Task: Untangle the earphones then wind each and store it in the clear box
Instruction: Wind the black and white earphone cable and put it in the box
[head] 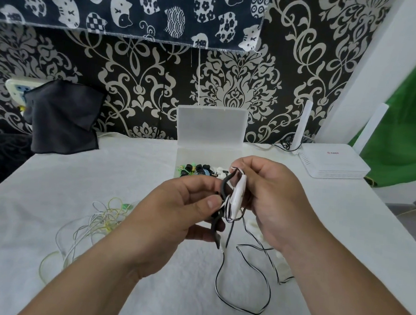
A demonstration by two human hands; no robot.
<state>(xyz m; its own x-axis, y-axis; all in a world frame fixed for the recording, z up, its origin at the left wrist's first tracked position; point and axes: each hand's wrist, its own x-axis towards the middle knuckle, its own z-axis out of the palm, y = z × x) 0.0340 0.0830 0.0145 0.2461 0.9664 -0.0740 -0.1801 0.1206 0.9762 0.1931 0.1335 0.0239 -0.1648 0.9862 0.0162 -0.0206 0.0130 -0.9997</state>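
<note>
Both hands hold a black-and-white earphone (233, 200) above the table's middle. My left hand (186, 209) pinches its black ear hooks and cord. Fingers of my right hand (268, 197) close around the white inline piece and the wound part. Its striped flat cable (243, 281) hangs down in loose loops onto the cloth. A tangle of yellow-green and white earphones (95, 223) lies on the table to the left. The clear box (211, 128) stands open behind my hands, lid up, with several earphones (196, 171) inside.
A white cloth (79, 173) covers the table. A dark cloth (63, 117) hangs over a wall socket at the back left. At the back right sits a white router (333, 160) with upright antennas. Patterned wallpaper lies behind, a green sheet at the right.
</note>
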